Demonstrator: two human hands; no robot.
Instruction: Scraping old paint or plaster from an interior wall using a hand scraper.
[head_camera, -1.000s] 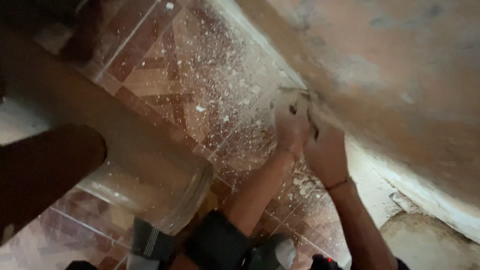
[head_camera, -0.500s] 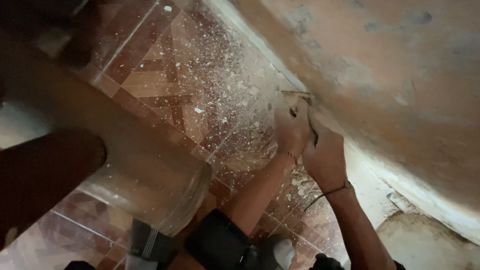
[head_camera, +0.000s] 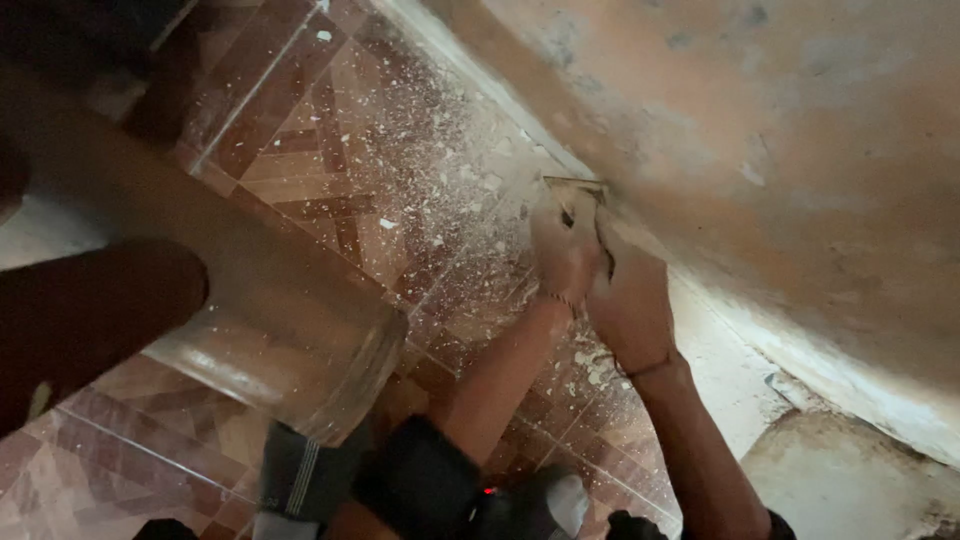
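A flat scraper blade (head_camera: 574, 184) lies pressed against the foot of the stained wall (head_camera: 760, 130), where it meets the floor. The left hand (head_camera: 563, 250) and right hand (head_camera: 628, 300) sit side by side behind it, fingers clenched around its handle. White flakes (head_camera: 440, 200) litter the patterned floor tiles (head_camera: 300, 170) beside them.

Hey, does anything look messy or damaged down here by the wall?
Yes. White flakes and dust are scattered over the tiled floor along the wall's foot. The wall looks blotchy and worn. Both hands press a scraper there, so the debris probably comes from scraping.
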